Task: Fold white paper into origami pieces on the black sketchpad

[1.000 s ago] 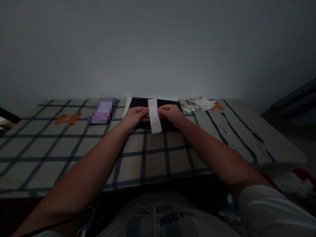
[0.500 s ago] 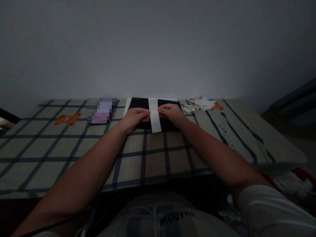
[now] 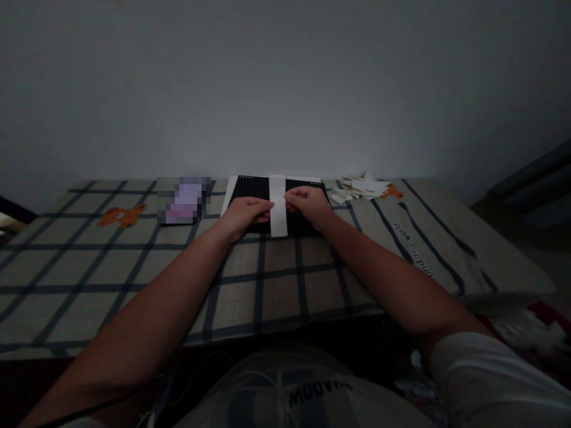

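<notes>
A white paper strip (image 3: 279,223) runs lengthwise away from me, over a flat black sheet or cover (image 3: 254,187) with a row of small white marks in its far corners. My left hand (image 3: 248,215) pinches the strip's left edge between thumb and fingers. On the opposite edge my right hand (image 3: 310,204) has a similar pinch, slightly farther from me. Both hands rest low over the black surface and hide part of it. White paper (image 3: 229,189) shows from under the black piece at its left and far edges.
A phone (image 3: 184,202) with a lit, blurred screen lies to the left on the checked tablecloth (image 3: 156,267). Right of the black piece is a pile of torn white paper pieces (image 3: 363,185). A grey wall (image 3: 285,89) rises behind the table.
The paper strip has straightened and its near end has shifted slightly left and away from me. Both hands keep their pinch, with the left fingers a little farther right.
</notes>
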Available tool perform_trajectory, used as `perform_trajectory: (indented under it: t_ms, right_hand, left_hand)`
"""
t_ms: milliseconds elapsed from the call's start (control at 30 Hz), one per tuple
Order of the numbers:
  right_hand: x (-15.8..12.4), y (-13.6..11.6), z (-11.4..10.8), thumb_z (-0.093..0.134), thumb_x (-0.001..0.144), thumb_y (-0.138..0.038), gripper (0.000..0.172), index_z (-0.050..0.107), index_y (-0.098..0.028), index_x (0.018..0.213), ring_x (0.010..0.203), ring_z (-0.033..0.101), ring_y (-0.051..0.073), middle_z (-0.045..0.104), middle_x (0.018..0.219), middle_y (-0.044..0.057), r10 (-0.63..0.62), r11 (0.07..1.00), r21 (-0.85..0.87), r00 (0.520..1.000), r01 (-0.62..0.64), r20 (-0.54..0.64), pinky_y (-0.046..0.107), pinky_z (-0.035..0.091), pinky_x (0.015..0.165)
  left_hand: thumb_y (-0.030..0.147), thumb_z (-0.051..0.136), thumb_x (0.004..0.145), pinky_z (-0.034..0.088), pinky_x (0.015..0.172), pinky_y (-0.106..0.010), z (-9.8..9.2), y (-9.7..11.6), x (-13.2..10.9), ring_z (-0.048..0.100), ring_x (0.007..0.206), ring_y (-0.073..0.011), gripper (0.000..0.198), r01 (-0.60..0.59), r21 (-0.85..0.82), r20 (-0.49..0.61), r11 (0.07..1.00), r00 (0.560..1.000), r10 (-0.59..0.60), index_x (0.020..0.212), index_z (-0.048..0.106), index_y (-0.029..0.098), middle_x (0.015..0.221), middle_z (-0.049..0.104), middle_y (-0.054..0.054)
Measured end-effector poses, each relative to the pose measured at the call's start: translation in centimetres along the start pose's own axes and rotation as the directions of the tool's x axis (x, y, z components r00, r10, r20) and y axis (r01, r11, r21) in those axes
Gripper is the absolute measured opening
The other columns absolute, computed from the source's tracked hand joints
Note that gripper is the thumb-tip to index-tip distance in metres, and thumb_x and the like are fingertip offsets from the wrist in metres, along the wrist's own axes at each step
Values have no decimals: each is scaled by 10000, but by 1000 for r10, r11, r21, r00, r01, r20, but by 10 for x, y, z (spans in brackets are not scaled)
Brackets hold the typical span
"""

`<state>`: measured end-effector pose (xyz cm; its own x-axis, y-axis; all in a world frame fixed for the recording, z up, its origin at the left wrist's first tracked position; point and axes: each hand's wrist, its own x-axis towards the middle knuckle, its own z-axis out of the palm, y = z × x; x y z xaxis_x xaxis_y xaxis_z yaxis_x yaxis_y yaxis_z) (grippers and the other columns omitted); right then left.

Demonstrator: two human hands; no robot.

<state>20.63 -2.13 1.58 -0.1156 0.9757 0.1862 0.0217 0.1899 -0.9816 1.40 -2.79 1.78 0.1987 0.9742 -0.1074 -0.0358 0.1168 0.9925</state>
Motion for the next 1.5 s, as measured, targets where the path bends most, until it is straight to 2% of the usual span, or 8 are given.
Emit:
perform_trajectory:
  t_ms: [167,333,567,867,1133,1267,1400,1500]
  right_hand:
    - [-1,-3,1,735,738,-274,121,706,-160,765,631,625,120,694,666,13,-3,998,61,1000,2,19,260,516,634]
    - [-2,-4,1,767,737,-302,169,725,-155,808,667,648,117,722,723,31,65,982,169,994,-79,91,249,523,652]
    - [-2,0,-1,798,717,-330,204,738,-153,800,670,651,107,742,763,37,110,982,124,967,-142,230,223,524,629]
    - [-3,-1,1,776,741,-314,169,734,-156,786,643,642,109,732,740,38,100,991,66,977,-114,188,228,519,606]
    - [-2,-1,2,761,747,-281,129,722,-158,741,612,621,115,701,660,25,92,996,-28,987,-89,135,243,512,604]
    - [-3,-2,1,743,756,-266,111,722,-161,727,608,619,114,701,664,26,79,997,-3,988,-79,132,248,511,606]
    - [-3,-4,-1,748,747,-272,119,719,-158,741,615,617,108,702,670,19,86,995,43,990,-92,108,241,509,609]
    - [-3,-4,-1,761,738,-284,132,717,-159,743,627,623,111,705,674,21,93,993,60,991,-99,93,242,511,616]
  left_hand:
    - [288,846,597,535,669,-244,1,1,-1,637,662,-124,193,-32,34,-58,999,998,34,678,736,152,720,719,-54]
    - [281,836,602,537,678,-253,1,4,-2,627,640,-120,189,-92,24,-115,995,989,94,679,722,151,700,710,-41]
    - [291,797,617,529,671,-263,-1,5,1,613,620,-121,181,-117,72,-171,990,977,128,685,701,153,680,692,-27]
    - [377,789,626,452,601,-256,1,3,-3,572,600,-132,239,-211,250,-230,945,935,269,691,716,158,665,686,-27]
    - [350,795,638,475,625,-258,7,6,-7,591,612,-133,230,-184,230,-231,956,944,237,732,729,151,677,699,-28]
    - [315,812,636,518,682,-264,6,6,-5,613,642,-125,222,-157,112,-200,981,964,177,742,721,143,718,709,-36]
    - [321,813,675,554,787,-278,0,9,-4,663,753,-134,226,-57,-44,-44,997,997,55,779,724,142,812,731,-61]
    - [325,806,710,563,841,-296,-4,10,-5,684,832,-152,220,8,-61,55,998,998,-4,807,734,141,880,741,-86]
